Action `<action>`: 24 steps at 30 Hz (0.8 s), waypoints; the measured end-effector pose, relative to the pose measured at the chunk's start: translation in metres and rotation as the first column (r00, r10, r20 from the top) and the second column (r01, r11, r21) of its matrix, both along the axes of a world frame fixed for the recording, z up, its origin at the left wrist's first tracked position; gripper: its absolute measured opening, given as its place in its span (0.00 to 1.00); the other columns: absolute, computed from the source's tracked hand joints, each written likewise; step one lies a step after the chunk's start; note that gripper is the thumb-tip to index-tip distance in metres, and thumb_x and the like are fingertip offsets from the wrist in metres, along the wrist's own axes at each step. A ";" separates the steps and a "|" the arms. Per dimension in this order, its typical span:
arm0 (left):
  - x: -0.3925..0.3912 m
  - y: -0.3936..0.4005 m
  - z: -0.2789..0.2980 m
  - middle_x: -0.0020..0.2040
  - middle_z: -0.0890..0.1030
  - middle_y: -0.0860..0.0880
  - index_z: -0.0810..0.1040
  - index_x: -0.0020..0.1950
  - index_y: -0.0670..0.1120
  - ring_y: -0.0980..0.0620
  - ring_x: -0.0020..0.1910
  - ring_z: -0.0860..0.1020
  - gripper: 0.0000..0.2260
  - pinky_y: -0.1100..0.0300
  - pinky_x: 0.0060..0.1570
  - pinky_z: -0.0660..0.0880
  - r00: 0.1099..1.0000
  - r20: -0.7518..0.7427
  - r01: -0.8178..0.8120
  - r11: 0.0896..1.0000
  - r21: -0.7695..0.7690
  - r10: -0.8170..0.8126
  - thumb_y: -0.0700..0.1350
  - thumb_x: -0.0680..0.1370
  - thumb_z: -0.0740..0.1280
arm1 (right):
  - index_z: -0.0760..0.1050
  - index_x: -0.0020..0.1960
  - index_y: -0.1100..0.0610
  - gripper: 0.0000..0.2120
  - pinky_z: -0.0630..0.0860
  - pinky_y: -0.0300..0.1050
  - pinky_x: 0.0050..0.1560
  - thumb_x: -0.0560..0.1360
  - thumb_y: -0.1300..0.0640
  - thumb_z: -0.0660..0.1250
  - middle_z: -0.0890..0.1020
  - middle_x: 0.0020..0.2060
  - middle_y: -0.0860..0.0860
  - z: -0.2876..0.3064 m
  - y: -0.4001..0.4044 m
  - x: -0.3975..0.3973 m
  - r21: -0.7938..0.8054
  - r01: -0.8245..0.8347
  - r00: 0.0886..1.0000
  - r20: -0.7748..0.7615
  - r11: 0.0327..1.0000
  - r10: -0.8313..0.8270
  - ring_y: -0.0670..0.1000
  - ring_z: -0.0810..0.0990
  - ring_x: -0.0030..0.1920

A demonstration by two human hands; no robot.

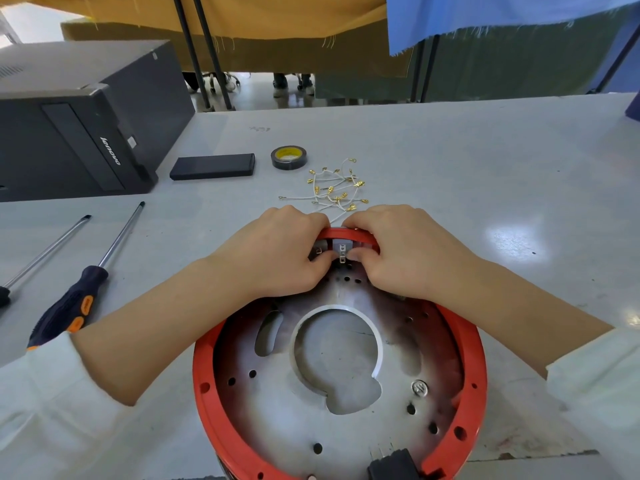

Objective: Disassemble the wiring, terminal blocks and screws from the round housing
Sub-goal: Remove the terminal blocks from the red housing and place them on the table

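The round housing has an orange-red rim and a grey metal plate with holes and a large cut-out; it lies flat near the table's front edge. At its far rim sits a small grey terminal block with a metal tab. My left hand and my right hand both curl over that far rim, fingertips pinching the block from either side. A heap of short white wires with brass terminals lies loose on the table just beyond my hands. A screw head shows on the plate's near right.
Two screwdrivers lie at the left, one with a black-and-orange handle, one with a plain shaft. A black tape roll and a flat black box lie behind the wires. A black computer case stands at far left.
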State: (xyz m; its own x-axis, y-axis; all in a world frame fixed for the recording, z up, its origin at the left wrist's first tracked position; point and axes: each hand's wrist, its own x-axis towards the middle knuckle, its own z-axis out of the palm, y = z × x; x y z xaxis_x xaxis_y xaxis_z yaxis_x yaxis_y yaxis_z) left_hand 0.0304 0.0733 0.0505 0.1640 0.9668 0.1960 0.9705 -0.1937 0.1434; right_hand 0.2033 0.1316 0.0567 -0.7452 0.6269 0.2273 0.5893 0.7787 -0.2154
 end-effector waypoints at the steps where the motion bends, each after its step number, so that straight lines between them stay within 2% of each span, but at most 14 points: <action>1: 0.000 0.000 0.000 0.30 0.68 0.53 0.61 0.36 0.54 0.45 0.33 0.69 0.12 0.56 0.33 0.65 1.000 -0.001 -0.003 1.000 0.000 0.003 0.55 0.74 0.61 | 0.76 0.55 0.50 0.11 0.66 0.45 0.43 0.74 0.52 0.65 0.79 0.46 0.49 0.000 -0.001 0.000 0.004 0.003 1.000 -0.009 1.000 -0.003 0.53 0.76 0.49; 5: 0.001 -0.001 0.001 0.30 0.68 0.52 0.62 0.36 0.53 0.45 0.33 0.69 0.12 0.56 0.33 0.65 1.000 -0.017 0.001 1.000 0.013 -0.001 0.58 0.73 0.58 | 0.74 0.56 0.53 0.11 0.72 0.49 0.49 0.76 0.53 0.60 0.77 0.47 0.51 0.000 -0.005 0.002 0.043 -0.049 0.998 0.039 0.998 0.047 0.55 0.76 0.49; 8: 0.002 -0.002 0.001 0.31 0.67 0.52 0.63 0.39 0.51 0.45 0.33 0.68 0.12 0.55 0.33 0.65 0.999 -0.042 0.008 1.000 0.019 -0.007 0.60 0.71 0.55 | 0.73 0.58 0.54 0.12 0.72 0.49 0.49 0.77 0.53 0.59 0.76 0.49 0.51 -0.001 -0.005 0.003 0.071 -0.075 0.995 0.073 0.995 0.070 0.55 0.76 0.50; 11: 0.001 -0.002 0.000 0.30 0.65 0.54 0.62 0.39 0.51 0.46 0.33 0.67 0.12 0.56 0.34 0.64 0.998 -0.064 0.013 1.000 0.022 -0.011 0.59 0.73 0.57 | 0.75 0.56 0.54 0.11 0.72 0.50 0.48 0.76 0.53 0.60 0.78 0.47 0.51 0.000 -0.004 0.002 0.071 -0.072 0.996 0.048 0.995 0.069 0.55 0.76 0.49; 13: 0.001 -0.001 0.000 0.30 0.65 0.53 0.62 0.38 0.52 0.46 0.33 0.67 0.12 0.56 0.34 0.64 0.998 -0.058 0.010 1.000 0.020 -0.008 0.58 0.74 0.58 | 0.76 0.52 0.54 0.09 0.70 0.49 0.45 0.75 0.53 0.62 0.78 0.43 0.51 0.002 -0.003 0.002 0.047 -0.056 0.998 0.019 0.997 0.055 0.55 0.76 0.46; 16: 0.001 0.000 0.002 0.30 0.67 0.52 0.61 0.36 0.53 0.46 0.33 0.67 0.13 0.56 0.33 0.62 1.000 -0.025 -0.002 1.000 0.013 0.002 0.56 0.74 0.61 | 0.76 0.47 0.53 0.05 0.63 0.46 0.38 0.74 0.52 0.66 0.75 0.37 0.48 0.004 0.001 0.000 -0.013 -0.017 1.000 0.008 1.000 0.018 0.54 0.74 0.43; 19: 0.002 0.001 0.002 0.30 0.67 0.52 0.64 0.37 0.51 0.46 0.32 0.67 0.12 0.56 0.33 0.62 1.000 -0.004 -0.015 1.000 0.019 0.015 0.55 0.74 0.62 | 0.77 0.49 0.50 0.06 0.62 0.44 0.35 0.73 0.52 0.67 0.72 0.35 0.44 0.007 0.003 -0.003 -0.059 0.037 0.999 0.018 0.998 -0.036 0.52 0.72 0.40; 24: 0.003 -0.001 0.001 0.30 0.66 0.53 0.62 0.37 0.52 0.47 0.31 0.66 0.12 0.56 0.32 0.62 0.999 -0.040 -0.019 0.999 0.029 0.020 0.55 0.75 0.62 | 0.71 0.56 0.53 0.11 0.74 0.52 0.46 0.74 0.55 0.64 0.77 0.50 0.51 0.001 -0.004 -0.005 0.049 0.011 0.995 0.103 0.999 -0.016 0.57 0.77 0.49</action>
State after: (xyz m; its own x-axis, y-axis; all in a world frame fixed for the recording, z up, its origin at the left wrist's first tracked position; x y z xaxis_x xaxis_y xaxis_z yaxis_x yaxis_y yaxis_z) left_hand 0.0332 0.0724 0.0513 0.1538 0.9640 0.2170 0.9789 -0.1786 0.0992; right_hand 0.1987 0.1277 0.0581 -0.7577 0.6273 0.1800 0.6171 0.7784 -0.1151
